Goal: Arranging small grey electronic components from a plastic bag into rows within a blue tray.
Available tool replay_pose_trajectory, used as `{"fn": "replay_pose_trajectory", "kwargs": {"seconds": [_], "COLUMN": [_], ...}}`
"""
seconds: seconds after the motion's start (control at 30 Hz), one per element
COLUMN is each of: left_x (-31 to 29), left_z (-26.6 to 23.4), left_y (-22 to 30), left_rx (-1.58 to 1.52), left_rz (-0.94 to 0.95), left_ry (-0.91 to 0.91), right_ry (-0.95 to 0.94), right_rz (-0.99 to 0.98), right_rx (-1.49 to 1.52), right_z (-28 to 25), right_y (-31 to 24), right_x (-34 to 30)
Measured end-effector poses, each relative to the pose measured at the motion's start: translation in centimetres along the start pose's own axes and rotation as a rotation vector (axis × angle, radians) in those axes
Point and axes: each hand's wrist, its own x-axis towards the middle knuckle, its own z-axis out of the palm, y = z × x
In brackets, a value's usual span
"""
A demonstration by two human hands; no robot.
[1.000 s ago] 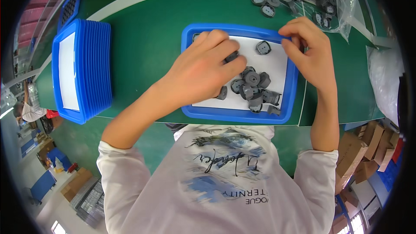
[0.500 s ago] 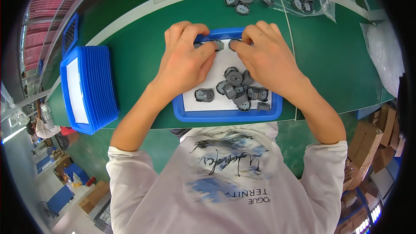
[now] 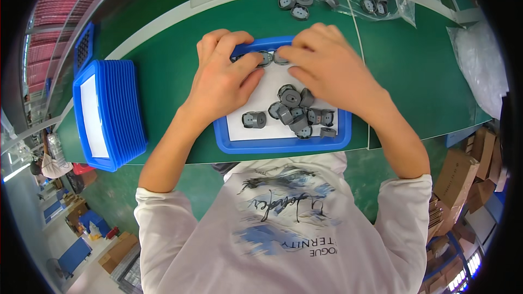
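Note:
A blue tray (image 3: 283,148) with a white lining (image 3: 239,130) lies in front of me. Along its far edge stands a row of small grey round plastic parts; one grey part (image 3: 266,59) shows at the fingertips of my left hand (image 3: 222,79). That hand is closed on the row, its fingers hiding most of it. My right hand (image 3: 332,65), slightly blurred, has a fingertip against another grey part (image 3: 280,57) beside it, with the thumb held apart. Nearer me lies a loose pile of grey parts (image 3: 290,98), with a pair (image 3: 254,120) to its left.
A stack of blue trays (image 3: 122,114) stands at the left of the green table (image 3: 169,81). At the back, a clear plastic bag (image 3: 400,5) spills more grey parts. Another plastic bag (image 3: 476,71) hangs at the right edge; cardboard boxes (image 3: 460,177) stand beyond.
My right hand has moved left, bringing its grey part up beside the one at my left hand. Its thumb has come away from the part. The pile is unchanged.

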Motion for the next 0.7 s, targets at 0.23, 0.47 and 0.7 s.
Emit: {"fn": "replay_pose_trajectory", "kwargs": {"seconds": [0.23,0.47,0.7], "left_x": [2.7,3.3,1.5], "left_z": [0.1,-0.4,-1.2], "left_y": [0.9,4.1,5.5], "left_rx": [-0.151,-0.370,-0.356], "left_rz": [0.121,0.019,-0.182], "left_ry": [0.024,-0.280,-0.547], "right_ry": [-0.212,-0.149,-0.073], "right_rz": [0.075,-0.001,-0.019], "right_rx": [-0.036,-0.066,-0.068], "right_z": [-5.6,-2.9,-1.9], "right_y": [1.7,1.9,2.6], "right_x": [-1.1,-1.9,-2.6]}}
